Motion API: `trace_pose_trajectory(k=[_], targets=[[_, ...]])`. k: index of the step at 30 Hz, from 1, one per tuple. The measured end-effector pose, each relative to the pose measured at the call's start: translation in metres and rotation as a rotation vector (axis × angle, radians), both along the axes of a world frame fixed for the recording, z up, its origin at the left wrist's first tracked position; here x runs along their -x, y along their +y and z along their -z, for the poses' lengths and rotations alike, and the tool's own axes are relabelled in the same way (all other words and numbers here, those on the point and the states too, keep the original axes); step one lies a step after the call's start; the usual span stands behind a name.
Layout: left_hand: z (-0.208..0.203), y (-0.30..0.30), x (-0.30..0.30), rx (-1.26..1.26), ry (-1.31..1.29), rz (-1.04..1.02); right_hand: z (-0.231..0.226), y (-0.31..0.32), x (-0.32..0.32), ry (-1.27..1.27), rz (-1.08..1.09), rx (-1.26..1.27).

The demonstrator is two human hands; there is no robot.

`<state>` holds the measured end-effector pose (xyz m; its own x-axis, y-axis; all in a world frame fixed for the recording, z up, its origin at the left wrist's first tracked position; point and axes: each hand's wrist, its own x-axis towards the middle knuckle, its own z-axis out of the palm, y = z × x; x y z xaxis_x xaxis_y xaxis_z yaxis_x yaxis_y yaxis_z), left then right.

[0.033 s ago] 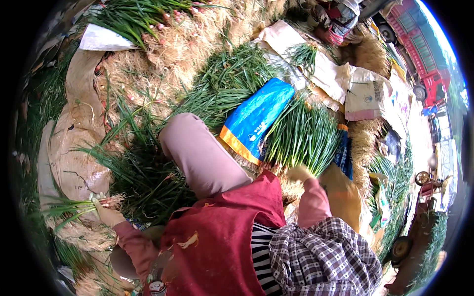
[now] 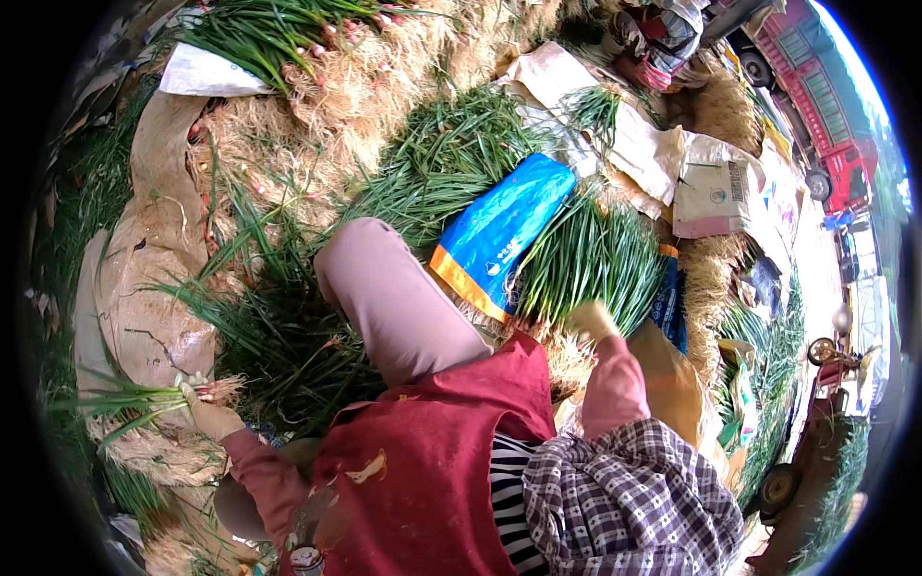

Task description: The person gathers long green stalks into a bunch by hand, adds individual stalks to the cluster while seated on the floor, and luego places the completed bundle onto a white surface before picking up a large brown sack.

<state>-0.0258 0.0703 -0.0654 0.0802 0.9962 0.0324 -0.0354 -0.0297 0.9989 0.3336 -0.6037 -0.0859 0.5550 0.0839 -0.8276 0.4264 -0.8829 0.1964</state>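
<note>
On the left, my left hand (image 2: pixel 211 418) is closed around a small bunch of green onions (image 2: pixel 144 398); their leaves point left and the pale roots stick out on the right. My right hand (image 2: pixel 593 323) is smeared by motion over the root end of a large spread of green onions (image 2: pixel 600 257), and its fingers do not show clearly. Beside that spread, on its left, lies a blue sack with an orange edge (image 2: pixel 504 235). Loose green onions (image 2: pixel 288 355) lie in a dark tangle between my left arm and my raised knee.
Tan sacking (image 2: pixel 158 259) covers the ground at the left. A heap of straw-coloured roots (image 2: pixel 355 96) runs along the far side. A person (image 2: pixel 663 43) sits at the far right. Beyond are a red truck (image 2: pixel 812 106) and a cart wheel (image 2: pixel 780 488).
My right hand has shifted slightly to the right and away from me over the onions. My left hand keeps its hold on the small bunch.
</note>
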Motion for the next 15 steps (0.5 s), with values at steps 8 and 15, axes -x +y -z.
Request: trace_pose_trajectory(k=[8,15], targets=[[0.032,0.014,0.018,0.321,-0.161,-0.008,0.019,-0.058,-0.050,-1.196,0.801,-0.760],[-0.002,-0.011,0.012,0.350,-0.016,-0.029,0.076,-0.076,-0.103,-1.084,0.814,-0.579]])
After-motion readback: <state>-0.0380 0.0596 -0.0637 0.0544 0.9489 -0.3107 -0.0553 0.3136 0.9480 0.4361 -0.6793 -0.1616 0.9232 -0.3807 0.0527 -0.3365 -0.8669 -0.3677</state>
